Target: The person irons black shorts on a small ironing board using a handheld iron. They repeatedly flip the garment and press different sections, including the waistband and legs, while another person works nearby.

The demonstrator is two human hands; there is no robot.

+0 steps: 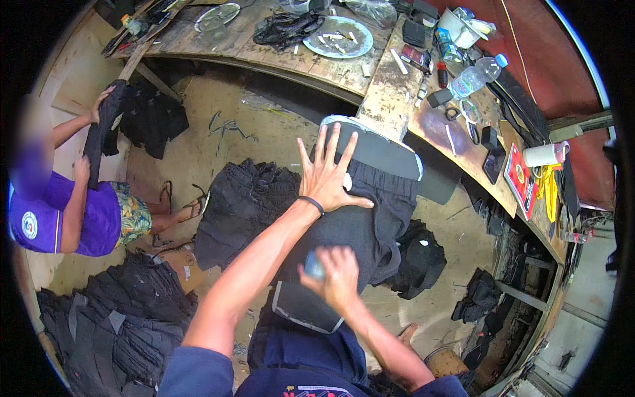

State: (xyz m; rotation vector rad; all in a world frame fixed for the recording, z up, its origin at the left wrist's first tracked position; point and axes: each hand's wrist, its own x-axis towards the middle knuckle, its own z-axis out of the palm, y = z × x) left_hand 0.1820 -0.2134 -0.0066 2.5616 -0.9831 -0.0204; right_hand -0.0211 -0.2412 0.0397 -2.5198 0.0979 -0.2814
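the wooden workbench [390,92] curves across the top and down the right side, bearing a round plate [338,36], a clear plastic water bottle [477,74], a white cup [542,155] and small tools. below it, the plywood floor [218,142] carries heaps of dark garments: a large stack of black folded pieces [119,317] at lower left, a smaller pile of black shorts [241,202] at centre left, and a loose black bundle [420,261] to the right. at the left edge a second person in a purple shirt [73,218] sits holding up a black garment [106,129] with both hands. at centre, a pair of black shorts [370,225] is pulled over a flat grey board [380,155] with a pale rim; the board's rounded ends show above the waistband and below the fabric near the wearer's lap. the cloth is matte dark charcoal, smooth across the middle, with a gathered waistband toward the bench and slack folds hanging at the right. the left hand [327,175] lies flat on the shorts near the waistband, fingers spread, grasping nothing; a dark band circles its wrist. the right hand [334,274], blurred, is closed around a small bluish object [313,266] over the lower part of the shorts; what the object is cannot be told.
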